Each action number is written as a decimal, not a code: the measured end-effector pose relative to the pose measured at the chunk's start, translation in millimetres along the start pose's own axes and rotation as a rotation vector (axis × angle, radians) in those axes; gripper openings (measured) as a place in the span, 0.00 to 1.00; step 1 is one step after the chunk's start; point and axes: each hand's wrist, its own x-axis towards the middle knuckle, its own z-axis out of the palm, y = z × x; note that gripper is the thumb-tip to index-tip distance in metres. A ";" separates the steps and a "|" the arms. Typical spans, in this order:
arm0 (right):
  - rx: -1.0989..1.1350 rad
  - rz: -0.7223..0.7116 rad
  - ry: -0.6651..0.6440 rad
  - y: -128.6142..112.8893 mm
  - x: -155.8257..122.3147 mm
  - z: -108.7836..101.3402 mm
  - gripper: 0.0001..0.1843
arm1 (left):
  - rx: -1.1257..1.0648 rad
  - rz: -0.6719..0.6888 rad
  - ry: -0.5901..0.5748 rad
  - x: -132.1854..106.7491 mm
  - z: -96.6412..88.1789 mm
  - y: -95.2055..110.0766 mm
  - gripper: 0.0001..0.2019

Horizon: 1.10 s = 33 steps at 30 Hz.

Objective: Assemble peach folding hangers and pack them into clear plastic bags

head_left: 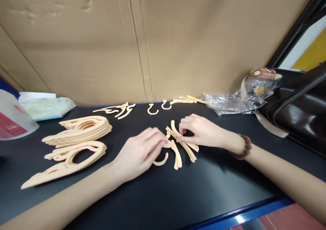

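Observation:
My left hand [144, 151] is closed in a pinch on a cream plastic hanger part, mostly hidden by the fingertips. A curved hanger hook [161, 160] shows just below those fingers, and a short hanger arm [176, 155] lies right of them. My right hand [197, 130] has its thumb and fingers closed around a long, narrow hanger bar [188, 150] that slants down to the right. Another bar [193, 146] lies beside it, partly under the hand. Whether the pieces between both hands are joined cannot be made out.
Flat stacks of folded cream hangers [81, 131] sit at left. Loose hanger arms [124, 111], two hooks [153, 112] and thin bars [184, 101] lie along the back by the cardboard wall [102, 46]. Right are clear plastic wrap [224, 104], a bottle [259, 85] and a black bag [300, 104].

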 end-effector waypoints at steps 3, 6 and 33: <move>-0.015 0.039 0.013 1.7 -1.0 -0.7 0.13 | 0.032 -0.088 0.050 0.6 -3.8 -8.5 0.11; -0.014 0.059 0.015 1.5 -1.6 -0.9 0.14 | 0.061 0.012 -0.035 1.4 -8.4 -16.2 0.12; -0.119 -0.051 0.158 -8.9 -1.1 -6.6 0.14 | -0.113 -0.232 -0.085 2.9 -14.1 -17.9 0.06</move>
